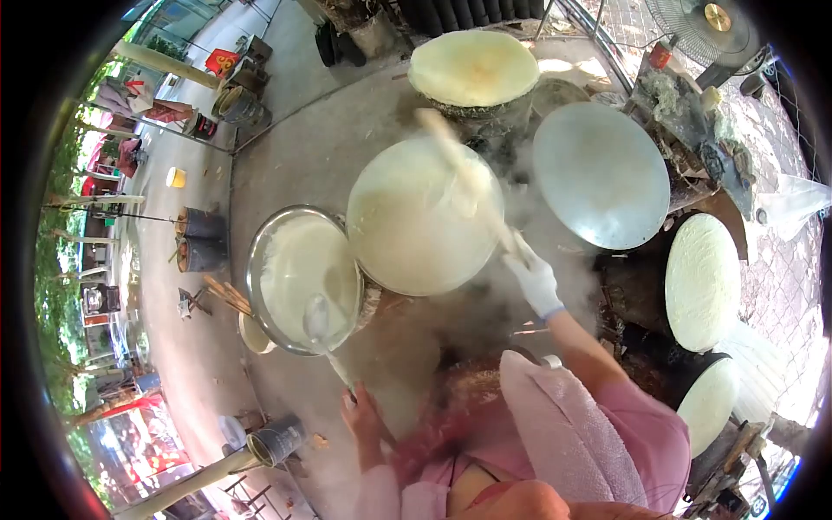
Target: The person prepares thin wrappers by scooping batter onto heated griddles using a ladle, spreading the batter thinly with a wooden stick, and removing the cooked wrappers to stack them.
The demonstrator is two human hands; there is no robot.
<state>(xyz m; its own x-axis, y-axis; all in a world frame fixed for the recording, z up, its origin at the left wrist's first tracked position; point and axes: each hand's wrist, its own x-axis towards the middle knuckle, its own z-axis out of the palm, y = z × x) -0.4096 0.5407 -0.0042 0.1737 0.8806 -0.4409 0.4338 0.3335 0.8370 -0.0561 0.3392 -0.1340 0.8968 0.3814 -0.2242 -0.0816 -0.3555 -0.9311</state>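
My left hand [364, 414] is bare and closed around the handle of a ladle [316, 319]. The ladle's bowl hangs over or in the near side of a metal basin [255, 299] of pale, creamy batter [299, 260]. My right hand [533, 282], in a white glove, grips a long wooden spreader [472, 178]. Motion blurs the spreader, which reaches across a round griddle [381, 208] coated with thin batter. A thicker wet patch [459, 195] lies beside the spreader. Steam hides part of the griddle's right edge.
A bare griddle [602, 178] steams at the right. Pale flatbread rounds lie on other griddles: one round [474, 68] at the back, another [704, 282] at far right, a third [711, 407] nearer me. Sticks [227, 295] lean by the basin. A fan [706, 26] stands back right.
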